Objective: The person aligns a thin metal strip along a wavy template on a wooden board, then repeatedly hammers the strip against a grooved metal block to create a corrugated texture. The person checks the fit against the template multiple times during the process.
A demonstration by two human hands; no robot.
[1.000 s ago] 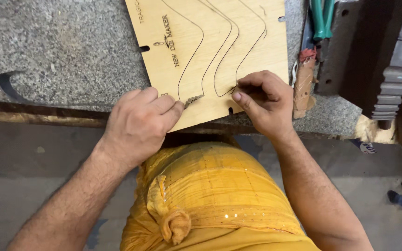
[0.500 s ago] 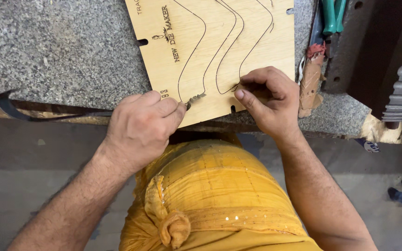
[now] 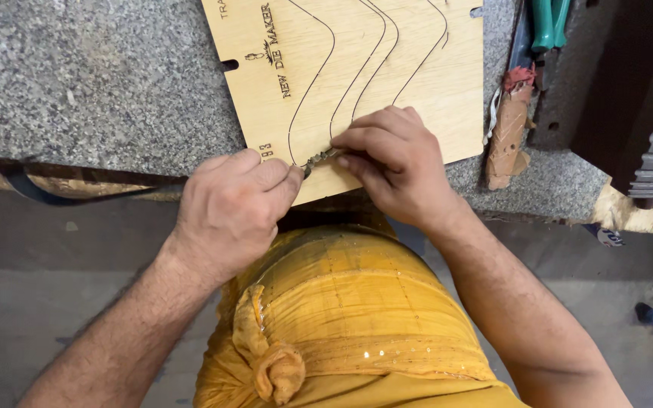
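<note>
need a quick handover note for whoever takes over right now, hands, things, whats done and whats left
Left hand: closed on a small metal tool, its tip at the bottom of a cut line in the plywood board.
Right hand: fingers pinch the same tool from the other side and press on the board.
Board lies on the grey stone bench, its near edge overhanging. A wrapped handle and green-handled tools lie to its right.
Done: curved lines are cut through the board.
Left: cannot tell how far the work at the slot has got.
</note>
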